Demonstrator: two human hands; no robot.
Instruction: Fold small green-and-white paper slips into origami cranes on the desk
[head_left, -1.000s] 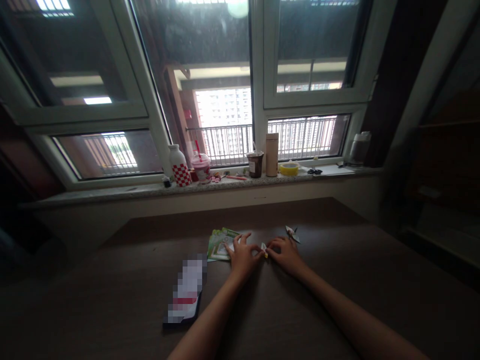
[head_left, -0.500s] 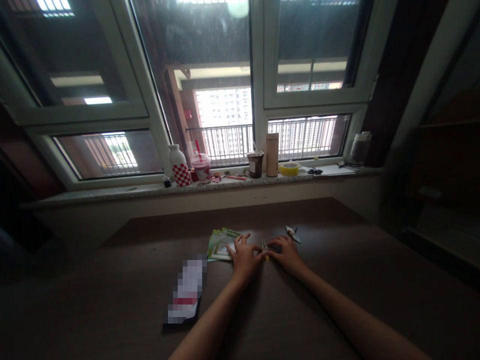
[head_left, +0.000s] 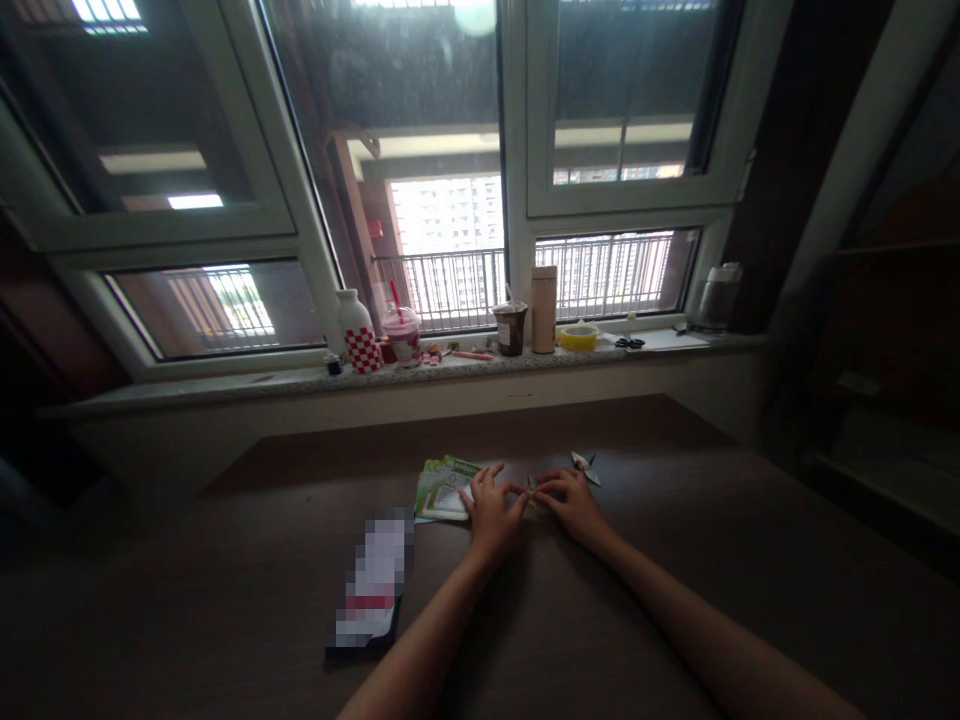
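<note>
My left hand (head_left: pixel 495 510) and my right hand (head_left: pixel 571 502) meet over the table, thumbs and forefingers pinching a small folded paper piece (head_left: pixel 531 486) from both sides. It has a pointed tip standing up and a yellowish bit below; its full shape is hidden by my fingers. Left of my left hand lies a fanned stack of green printed paper sheets (head_left: pixel 442 500), and my outer fingers reach over its right edge. Just beyond my right hand rests another folded paper figure (head_left: pixel 586 468) with pointed ends, resembling an origami crane.
A phone-like slab with a blurred surface (head_left: pixel 371 585) lies left of my left forearm on the brown table (head_left: pixel 247 560). Along the windowsill (head_left: pixel 450 370) stand a checkered bottle (head_left: pixel 361 332), a pink drink cup (head_left: pixel 403 338), a brown cup (head_left: pixel 511 328), a tan flask (head_left: pixel 544 310), yellow tape (head_left: pixel 578 339) and scissors (head_left: pixel 630 343).
Both hands have shifted slightly; my left fingers have drawn a little right, off part of the sheets. The pinched paper piece has turned a bit, and less of its yellow part shows.
</note>
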